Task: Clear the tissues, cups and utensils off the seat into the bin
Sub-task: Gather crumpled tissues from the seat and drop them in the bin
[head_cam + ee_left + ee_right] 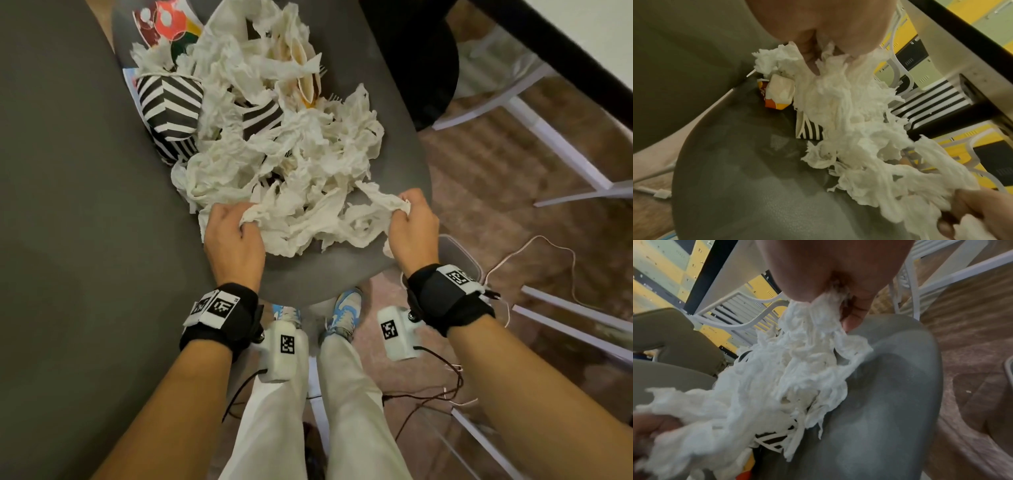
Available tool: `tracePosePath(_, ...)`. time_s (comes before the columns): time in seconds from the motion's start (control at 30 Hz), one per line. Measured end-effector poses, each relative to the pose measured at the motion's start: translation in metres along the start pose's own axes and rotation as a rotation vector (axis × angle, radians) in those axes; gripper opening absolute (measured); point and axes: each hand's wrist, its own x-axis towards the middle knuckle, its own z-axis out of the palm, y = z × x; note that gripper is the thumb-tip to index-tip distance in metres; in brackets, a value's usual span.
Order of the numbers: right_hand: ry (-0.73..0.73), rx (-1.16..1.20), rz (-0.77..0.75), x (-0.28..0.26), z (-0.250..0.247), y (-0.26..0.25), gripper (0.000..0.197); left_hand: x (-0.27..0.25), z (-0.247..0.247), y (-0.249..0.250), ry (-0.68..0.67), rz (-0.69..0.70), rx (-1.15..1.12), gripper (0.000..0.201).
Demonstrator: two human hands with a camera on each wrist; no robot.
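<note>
Both-handed, the left hand [233, 236] and right hand [412, 226] have their fingers clamped on the near edge of the tissues [284, 164]. These lie heaped on the grey seat [394, 113], over striped cups [168, 106] and forks [334, 98].

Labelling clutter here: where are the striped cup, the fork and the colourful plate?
striped cup [169, 104]: head view, its side wall.
fork [335, 98]: head view, its tines.
colourful plate [161, 22]: head view, its printed face.

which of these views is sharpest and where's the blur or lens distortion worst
Head view: sharpest, the tissues crisp, straight chair legs bowing toward the edges. Left wrist view: soft, the left hand a close blur, the seat dim. Right wrist view: softest, the right hand out of focus, strong wide-angle curving.
</note>
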Motion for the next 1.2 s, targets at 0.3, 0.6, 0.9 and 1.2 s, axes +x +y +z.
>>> tracePosePath(0.3, -0.065, 0.097, -0.016, 0.000, -0.005, -0.004, 0.019, -0.001, 0.001, 0.008, 0.026, -0.095, 0.015, 0.028)
tracePosePath(0.6, 0.033, 0.072, -0.026, 0.019, 0.004, 0.005, 0.024, 0.004, 0.004, 0.023, 0.134, -0.055, -0.027, 0.022)
tracePosePath(0.9, -0.051, 0.070, -0.035, 0.019, -0.007, -0.009, 0.023, 0.007, -0.001, 0.030, 0.091, -0.018, -0.057, 0.020)
tracePosePath(1.2, -0.096, -0.017, -0.014, 0.014, -0.005, 0.000, 0.028, 0.004, -0.012, 0.035, 0.103, -0.018, -0.101, 0.049)
